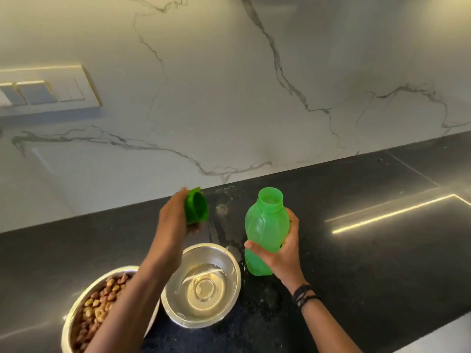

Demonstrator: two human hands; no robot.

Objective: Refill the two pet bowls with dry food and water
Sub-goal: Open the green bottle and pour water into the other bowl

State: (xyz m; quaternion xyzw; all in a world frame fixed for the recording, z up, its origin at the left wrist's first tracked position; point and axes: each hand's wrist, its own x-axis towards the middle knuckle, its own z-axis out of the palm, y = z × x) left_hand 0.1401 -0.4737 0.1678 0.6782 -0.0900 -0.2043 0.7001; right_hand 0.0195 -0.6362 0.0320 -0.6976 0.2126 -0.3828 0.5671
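Note:
My right hand (pixel 284 247) grips a green plastic bottle (pixel 265 225) around its middle; it stands upright with its mouth uncovered. My left hand (pixel 172 220) holds the green bottle cap (pixel 196 209) above the counter, to the left of the bottle. Below and between my hands sits a steel bowl (pixel 230 261) with water in its bottom. A second steel bowl (pixel 70 314) at the lower left holds brown dry food (pixel 99 304); my left forearm crosses over it and hides part of it.
The bowls and bottle stand on a black stone counter (pixel 369 263). A white marble wall (pixel 229 85) rises behind it, with a switch plate (pixel 43 89) at the left. Water spots lie on the counter behind the water bowl.

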